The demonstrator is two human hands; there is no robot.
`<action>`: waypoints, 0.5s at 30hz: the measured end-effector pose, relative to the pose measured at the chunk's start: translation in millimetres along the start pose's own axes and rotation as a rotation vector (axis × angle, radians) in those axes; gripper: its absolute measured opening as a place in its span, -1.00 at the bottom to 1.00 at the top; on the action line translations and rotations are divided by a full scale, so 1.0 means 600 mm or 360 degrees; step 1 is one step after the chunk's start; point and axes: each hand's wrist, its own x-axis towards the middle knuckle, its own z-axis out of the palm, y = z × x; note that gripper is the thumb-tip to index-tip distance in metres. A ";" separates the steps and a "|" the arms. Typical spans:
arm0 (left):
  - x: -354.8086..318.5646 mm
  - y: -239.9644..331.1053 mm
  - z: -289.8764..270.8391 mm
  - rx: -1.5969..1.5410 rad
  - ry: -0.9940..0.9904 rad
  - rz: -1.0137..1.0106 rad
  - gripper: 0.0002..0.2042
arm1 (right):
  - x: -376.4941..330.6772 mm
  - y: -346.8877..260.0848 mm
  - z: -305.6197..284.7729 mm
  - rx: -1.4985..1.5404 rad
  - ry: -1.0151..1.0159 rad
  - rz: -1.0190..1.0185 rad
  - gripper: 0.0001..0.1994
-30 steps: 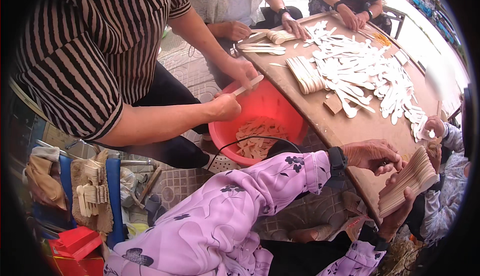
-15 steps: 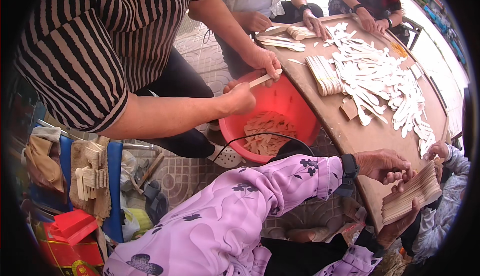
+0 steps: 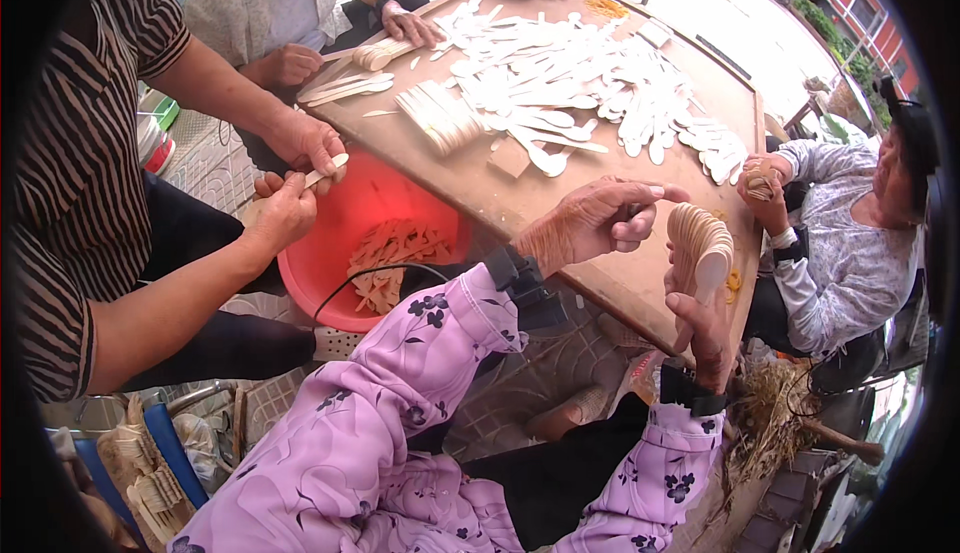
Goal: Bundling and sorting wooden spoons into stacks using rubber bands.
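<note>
My right hand [image 3: 708, 331] grips a fanned stack of wooden spoons [image 3: 698, 248] above the table's near corner, their rounded ends turned up. Left of the stack, my left hand [image 3: 605, 221] is raised with one finger stretched toward it and the others loosely bent; I see nothing in it. Beyond my hands, a heap of loose wooden spoons [image 3: 560, 63] spreads over the brown table [image 3: 440, 178]. A bundle of spoons [image 3: 440, 118] lies by the heap on its left.
A red basin [image 3: 330, 253] with wooden pieces stands left of the table. Beside it, a person in stripes [image 3: 60, 173] holds a flat wooden piece [image 3: 325, 170]. Another person [image 3: 850, 233] sits at right holding a small bundle. Two more people work at the far side.
The view has swung right. My right hand now holds the stack more upright, rounded ends showing. My left hand has drawn away from the stack, one finger stretched out.
</note>
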 end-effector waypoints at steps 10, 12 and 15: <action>0.001 0.012 0.052 0.0764 -0.0025 -0.0020 -0.62 | 0.024 0.035 -0.030 -0.1106 0.0178 -0.0330 -0.48; 0.002 0.014 0.044 0.1155 -0.0004 -0.0162 -0.64 | 0.030 0.032 -0.016 -0.1120 0.0183 -0.0302 -0.49; 0.001 0.011 0.037 0.1487 -0.0006 -0.0256 -0.68 | 0.029 0.034 -0.013 -0.1242 0.0208 -0.0216 -0.48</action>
